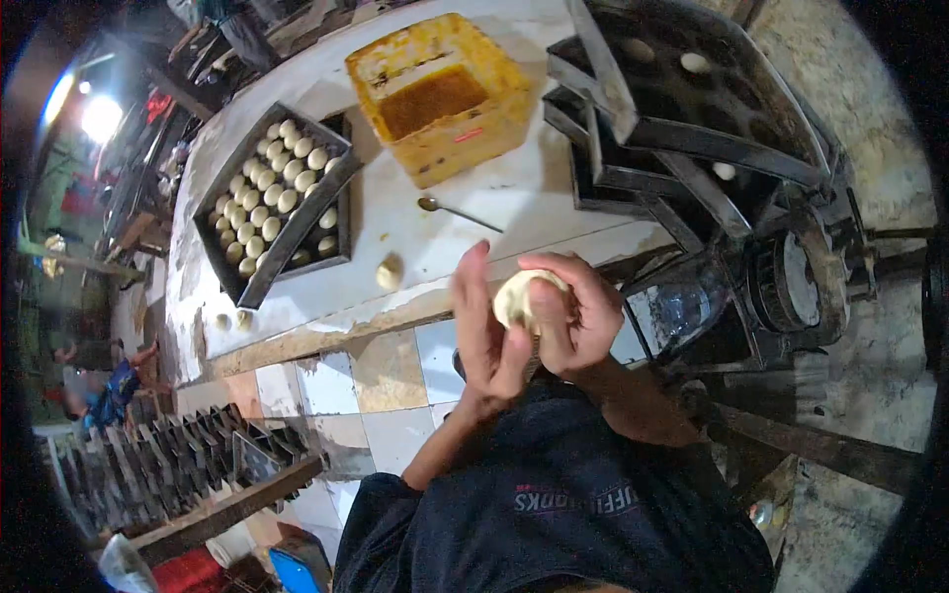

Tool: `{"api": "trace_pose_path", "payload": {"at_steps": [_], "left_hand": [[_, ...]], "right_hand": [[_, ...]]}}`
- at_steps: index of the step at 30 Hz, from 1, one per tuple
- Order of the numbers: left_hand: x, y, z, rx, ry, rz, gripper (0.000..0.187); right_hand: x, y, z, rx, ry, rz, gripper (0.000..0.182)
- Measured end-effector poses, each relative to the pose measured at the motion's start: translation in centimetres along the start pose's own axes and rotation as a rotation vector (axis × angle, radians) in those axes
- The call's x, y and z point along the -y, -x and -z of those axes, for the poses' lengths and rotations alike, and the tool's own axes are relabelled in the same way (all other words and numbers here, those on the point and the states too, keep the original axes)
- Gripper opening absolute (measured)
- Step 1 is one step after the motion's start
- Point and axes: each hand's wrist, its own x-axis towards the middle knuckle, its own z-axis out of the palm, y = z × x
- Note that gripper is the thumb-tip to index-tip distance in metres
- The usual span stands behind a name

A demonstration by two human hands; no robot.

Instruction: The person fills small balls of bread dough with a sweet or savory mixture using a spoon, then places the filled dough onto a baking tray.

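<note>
My right hand (583,316) curls round a pale ball of dough (521,299), its thumb pressed over the near side. Against the dough's left side is my left hand (481,331), open, with its fingers stretched upward and slightly blurred; its thumb reaches the dough's lower edge. Another lump of dough (389,273) sits on the white table (346,287) ahead and to the left. Beyond my hands lies a metal spoon (460,212). A yellow tub (445,148) holding a brown substance stands farther back.
At the left of the table, a dark tray (341,227) holds many dough balls in rows. Dark metal trays (712,138) are stacked at the right, with a few dough balls inside. Racked dark trays (168,460) stand low at the left. A person (114,390) is at far left.
</note>
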Motion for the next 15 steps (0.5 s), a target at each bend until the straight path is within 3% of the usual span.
{"api": "trace_pose_path", "payload": {"at_steps": [1,3,4,6,7,8,9,10,11,12,14,15], "left_hand": [[-0.4,-0.4,-1.0,0.107,0.154,0.098,0.061],[-0.5,-0.1,-1.7,0.277,0.161,0.233,0.065],[-1.1,-0.5,-2.3,0.223,0.135,0.324,0.055],[-1.6,-1.0,-2.4,0.174,-0.12,0.588,0.043],[-0.9,-1.0,-2.3,0.14,-0.076,0.503,0.036],[-1.2,-0.8,-1.6,0.018,0.089,0.77,0.036],[-0.7,-1.3,-0.7,-0.126,0.354,0.862,0.036],[0.1,-1.5,0.2,-0.274,0.625,0.943,0.037],[0.8,-1.3,0.7,-0.323,0.611,0.903,0.039],[2.2,-0.3,1.9,-0.325,0.608,0.902,0.039],[5.3,1.3,4.5,-0.059,0.52,0.869,0.039],[5.0,-0.3,5.2,-0.181,0.559,0.919,0.04]], "right_hand": [[-0.5,0.3,0.3,-0.109,-0.036,0.069,0.022],[-3.0,0.8,0.5,-0.117,0.064,0.115,0.019],[-4.2,0.6,0.4,-0.112,0.169,0.172,0.017],[-6.0,-0.8,0.2,0.012,0.08,-0.109,0.02],[-8.2,-1.6,-0.1,-0.017,0.143,0.087,0.022],[-10.0,-2.3,-0.7,-0.053,0.207,0.283,0.024],[-10.4,-2.8,-1.3,-0.056,0.195,0.286,0.024],[-10.8,-3.1,-1.9,-0.013,0.078,0.104,0.026],[-11.1,-3.4,-2.6,0.034,-0.036,-0.08,0.027],[-10.8,-3.4,-4.1,0.003,0.11,0.067,0.029],[-11.3,-3.8,-6.7,0.202,-0.126,-0.07,0.029],[-11.6,-4.8,-7.9,0.186,-0.232,-0.167,0.029]]}}
